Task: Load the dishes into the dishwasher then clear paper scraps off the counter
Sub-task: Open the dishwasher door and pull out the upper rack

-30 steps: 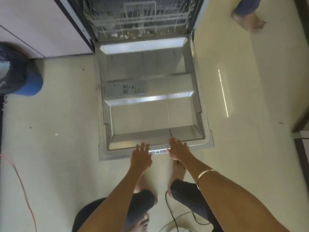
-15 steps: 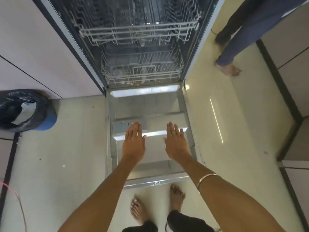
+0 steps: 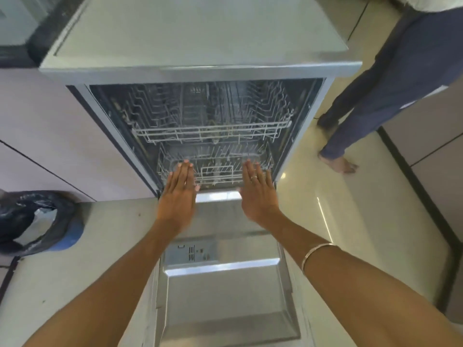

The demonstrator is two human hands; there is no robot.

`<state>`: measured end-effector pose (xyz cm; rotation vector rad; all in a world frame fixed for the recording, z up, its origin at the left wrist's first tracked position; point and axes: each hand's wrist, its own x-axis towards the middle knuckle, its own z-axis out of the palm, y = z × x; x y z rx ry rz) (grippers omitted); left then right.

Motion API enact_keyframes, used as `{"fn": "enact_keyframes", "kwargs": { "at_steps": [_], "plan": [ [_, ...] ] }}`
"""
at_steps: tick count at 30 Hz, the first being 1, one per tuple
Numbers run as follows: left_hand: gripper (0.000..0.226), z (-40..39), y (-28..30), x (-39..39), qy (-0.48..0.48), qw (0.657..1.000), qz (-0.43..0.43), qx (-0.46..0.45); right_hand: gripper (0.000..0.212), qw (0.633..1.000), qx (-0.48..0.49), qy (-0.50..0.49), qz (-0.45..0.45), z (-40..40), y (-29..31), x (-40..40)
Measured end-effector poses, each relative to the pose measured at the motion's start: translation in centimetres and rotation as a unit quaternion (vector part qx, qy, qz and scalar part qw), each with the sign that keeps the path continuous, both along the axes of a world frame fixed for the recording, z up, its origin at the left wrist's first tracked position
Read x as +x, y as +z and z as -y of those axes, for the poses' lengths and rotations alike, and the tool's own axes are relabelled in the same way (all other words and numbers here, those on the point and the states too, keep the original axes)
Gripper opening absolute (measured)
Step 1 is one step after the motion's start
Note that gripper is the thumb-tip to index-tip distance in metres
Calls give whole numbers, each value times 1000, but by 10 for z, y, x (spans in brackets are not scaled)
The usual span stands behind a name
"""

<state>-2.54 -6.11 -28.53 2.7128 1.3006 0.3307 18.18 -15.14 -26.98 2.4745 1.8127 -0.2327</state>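
Your left hand [image 3: 178, 196] and right hand [image 3: 258, 194], flat and empty, reach the lower rack [image 3: 215, 169] front edge, probably to pull it over the dishwasher [image 3: 200, 68] door [image 3: 225, 296]. No dishes visible.

Both arms bare, no sleeves; thin metal bangle [image 3: 316, 254] on R wrist, ring [image 3: 254, 177] on R hand [image 3: 258, 196].

Beyond the fingertips [image 3: 186, 163] the lower rack [image 3: 215, 169] and upper rack [image 3: 210, 131] hold only bare wire tines; the dishwasher door [image 3: 225, 296] lies flat beneath both wrists.
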Motion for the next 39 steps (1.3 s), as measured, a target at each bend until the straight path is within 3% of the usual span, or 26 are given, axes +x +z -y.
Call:
{"fn": "enact_keyframes", "kwargs": {
  "at_steps": [8, 12, 16, 23, 26, 34, 39],
  "plan": [
    [61, -81, 1, 44, 36, 998, 27, 46, 70, 994, 106, 35, -5, -89, 15, 62],
    [69, -108, -7, 62, 31, 996, -15, 77, 82, 993, 112, 29, 19, -127, 12, 70],
    [77, -105, 8, 79, 77, 993, 21, 82, 75, 990, 131, 13, 47, -139, 7, 69],
    [59, -93, 28, 72, 84, 994, -11, 68, 61, 985, 170, 26, 15, -116, 17, 69],
    [49, -71, 22, 58, 89, 995, 13, 51, 55, 983, 180, 30, 8, -83, 17, 57],
    [45, -22, 5, 15, 65, 995, 38, 58, 37, 981, 192, -8, 7, -16, 17, 17],
    [41, -18, 5, 10, 51, 998, 8, 44, 24, 978, 206, -28, -14, -10, 16, 13]
  ]
}}
